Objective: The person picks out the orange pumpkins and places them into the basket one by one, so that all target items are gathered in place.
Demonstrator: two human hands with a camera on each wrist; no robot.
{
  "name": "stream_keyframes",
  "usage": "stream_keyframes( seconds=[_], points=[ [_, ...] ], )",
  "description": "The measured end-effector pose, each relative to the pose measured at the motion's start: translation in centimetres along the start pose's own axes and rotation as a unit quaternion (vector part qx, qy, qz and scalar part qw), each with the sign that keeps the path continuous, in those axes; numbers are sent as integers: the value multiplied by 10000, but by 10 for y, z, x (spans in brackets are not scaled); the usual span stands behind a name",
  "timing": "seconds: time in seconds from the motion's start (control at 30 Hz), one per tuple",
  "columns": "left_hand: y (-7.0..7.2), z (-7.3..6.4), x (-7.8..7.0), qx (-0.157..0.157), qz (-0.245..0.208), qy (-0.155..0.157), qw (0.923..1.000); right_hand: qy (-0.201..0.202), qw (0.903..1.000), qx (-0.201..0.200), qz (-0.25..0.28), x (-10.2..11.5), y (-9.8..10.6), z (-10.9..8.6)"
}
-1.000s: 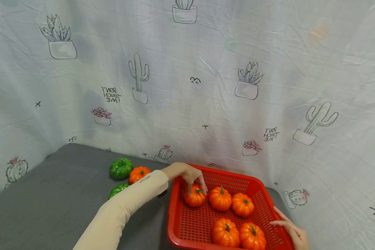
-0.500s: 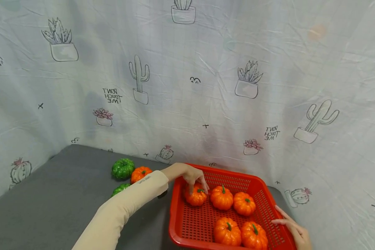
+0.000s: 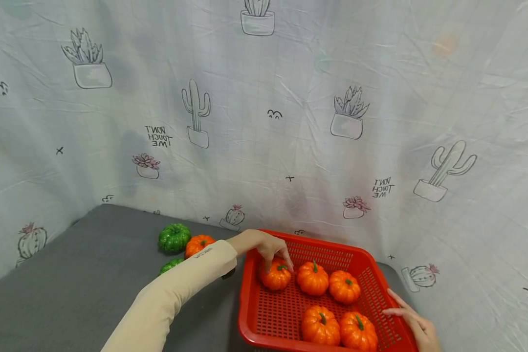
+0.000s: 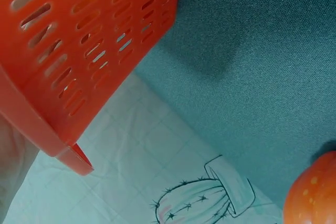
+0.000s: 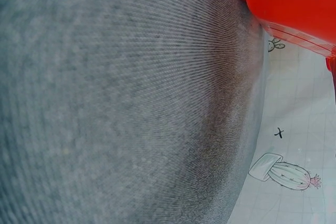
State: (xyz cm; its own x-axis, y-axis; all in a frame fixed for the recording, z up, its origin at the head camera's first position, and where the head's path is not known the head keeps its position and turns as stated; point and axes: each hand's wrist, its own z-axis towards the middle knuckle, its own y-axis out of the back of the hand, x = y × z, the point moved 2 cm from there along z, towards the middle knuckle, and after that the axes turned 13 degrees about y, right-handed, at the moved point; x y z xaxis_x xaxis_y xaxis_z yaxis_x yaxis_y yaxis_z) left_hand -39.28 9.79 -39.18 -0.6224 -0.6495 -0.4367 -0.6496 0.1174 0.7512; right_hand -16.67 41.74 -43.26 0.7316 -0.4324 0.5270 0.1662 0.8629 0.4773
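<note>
In the head view a red plastic basket (image 3: 251, 313) with slotted walls holds several small orange pumpkins with green stems. My left hand (image 3: 270, 249) reaches over its left wall and grips the leftmost pumpkin (image 3: 275, 278) from above, fingers curled down around it near the basket floor. Beside it sit two pumpkins, one of them this upright one (image 3: 312, 279); two more lie toward the front, including this pumpkin (image 3: 320, 326). My right hand (image 3: 415, 327) holds the basket's right rim. In the left wrist view the basket wall (image 4: 100, 40) hides most of the left hand.
Left of the basket on the grey tabletop (image 3: 70, 278) are two green pumpkins, one farther back (image 3: 174, 238), and an orange pumpkin (image 3: 198, 244) partly behind my left sleeve (image 3: 180, 293). A white curtain (image 3: 246, 146) printed with cacti hangs close behind the basket.
The view has shifted slightly. Both hands keep their places, the left on the pumpkin and the right at the basket rim.
</note>
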Motion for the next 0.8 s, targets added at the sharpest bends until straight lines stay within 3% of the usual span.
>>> stream_keyframes(
  seconds=[0.33, 0.5, 0.8],
  points=[
    [-2, 0, 2, -26, 175, -48, 9998, 286, 9990, 8, -355, -3, -3, -2],
    [-3, -2, 0, -80, 261, -73, 9996, 526, 9982, -17, -296, -4, -3, -2],
    [-3, -5, -1, -217, 353, 13, 9991, 593, 9979, -85, -226, -5, -2, -2]
  ],
)
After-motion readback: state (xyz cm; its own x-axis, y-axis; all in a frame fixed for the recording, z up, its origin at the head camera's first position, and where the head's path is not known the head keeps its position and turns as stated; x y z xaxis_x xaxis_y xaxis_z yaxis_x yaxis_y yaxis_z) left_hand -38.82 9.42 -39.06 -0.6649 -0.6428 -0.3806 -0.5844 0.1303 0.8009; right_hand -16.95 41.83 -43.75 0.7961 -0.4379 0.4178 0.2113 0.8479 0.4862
